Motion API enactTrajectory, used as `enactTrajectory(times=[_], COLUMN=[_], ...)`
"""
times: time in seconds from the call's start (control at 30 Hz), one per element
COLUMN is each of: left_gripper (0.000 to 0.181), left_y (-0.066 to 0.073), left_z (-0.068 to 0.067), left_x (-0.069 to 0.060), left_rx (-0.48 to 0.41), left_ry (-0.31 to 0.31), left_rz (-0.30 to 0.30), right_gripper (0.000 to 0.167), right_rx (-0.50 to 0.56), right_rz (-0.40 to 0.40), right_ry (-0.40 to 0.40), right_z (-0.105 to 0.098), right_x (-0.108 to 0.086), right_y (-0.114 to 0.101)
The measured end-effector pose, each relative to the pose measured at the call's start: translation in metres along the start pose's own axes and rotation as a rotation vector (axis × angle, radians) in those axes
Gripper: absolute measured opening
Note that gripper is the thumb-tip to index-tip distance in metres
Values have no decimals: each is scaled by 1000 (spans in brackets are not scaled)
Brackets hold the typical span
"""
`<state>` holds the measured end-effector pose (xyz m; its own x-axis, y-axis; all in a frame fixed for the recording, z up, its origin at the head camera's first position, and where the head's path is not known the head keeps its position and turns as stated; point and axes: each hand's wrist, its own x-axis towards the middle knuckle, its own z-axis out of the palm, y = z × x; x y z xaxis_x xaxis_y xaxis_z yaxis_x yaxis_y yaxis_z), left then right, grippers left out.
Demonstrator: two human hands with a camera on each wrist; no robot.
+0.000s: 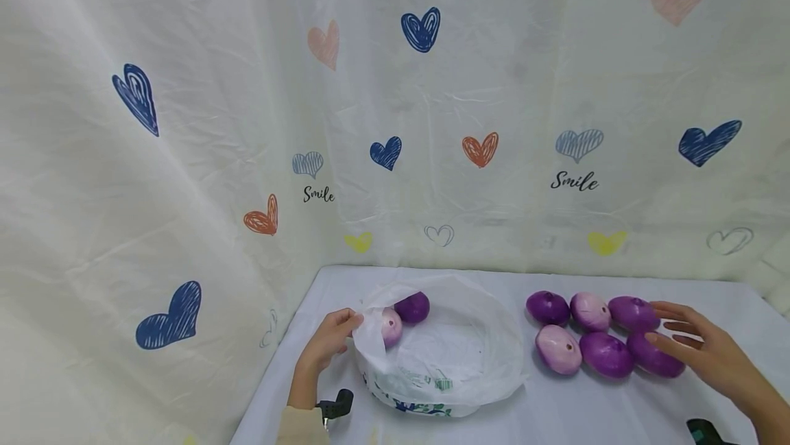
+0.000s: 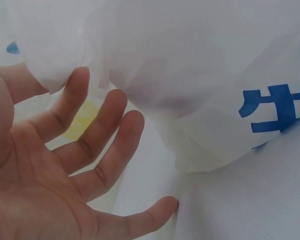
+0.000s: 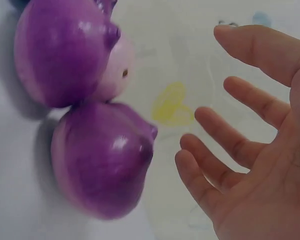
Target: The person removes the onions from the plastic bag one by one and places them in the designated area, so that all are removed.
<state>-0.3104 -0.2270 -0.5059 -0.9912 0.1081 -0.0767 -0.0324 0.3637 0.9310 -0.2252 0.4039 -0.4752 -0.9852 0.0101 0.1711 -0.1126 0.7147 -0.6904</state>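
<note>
My left hand (image 1: pixel 328 341) pinches the rim of a white plastic bag (image 1: pixel 503 369) between thumb and index finger; in the left wrist view the other fingers (image 2: pixel 97 172) are spread apart. The bag's mouth is wide open, and two red onions, one dark purple (image 1: pixel 412 308) and one pale pink (image 1: pixel 391 327), lie inside at its left. To the right, several red onions stand in two rows. My right hand (image 1: pixel 710 345) is beside the two rightmost ones, the back onion (image 1: pixel 633 313) and the front onion (image 1: pixel 655 356), fingers extended and nothing held. The right wrist view shows a gap between palm and onions.
A white-covered table (image 1: pixel 555 411) bears the bag and onions. Behind it and along the left hangs a pale curtain (image 1: pixel 506 81) printed with hearts and "Smile". Dark wrist-worn devices show near the left wrist (image 1: pixel 336 404) and at the lower right (image 1: pixel 706 431).
</note>
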Motion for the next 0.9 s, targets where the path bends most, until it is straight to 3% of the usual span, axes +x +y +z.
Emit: enactTrajectory(times=[0.4, 0.53, 0.9], left_gripper=[33, 34, 33], left_y=[-1, -1, 0], left_z=[-1, 0, 0], left_x=[1, 0, 0], left_rx=[1, 10, 2], left_ry=[-2, -3, 6], left_rz=[-3, 3, -6], right_gripper=[42, 39, 34], right_rx=[131, 188, 359], right_rz=[-318, -408, -552], right_ry=[17, -24, -129], right_z=[38, 61, 144], right_x=[-1, -3, -13], right_y=[-72, -96, -154])
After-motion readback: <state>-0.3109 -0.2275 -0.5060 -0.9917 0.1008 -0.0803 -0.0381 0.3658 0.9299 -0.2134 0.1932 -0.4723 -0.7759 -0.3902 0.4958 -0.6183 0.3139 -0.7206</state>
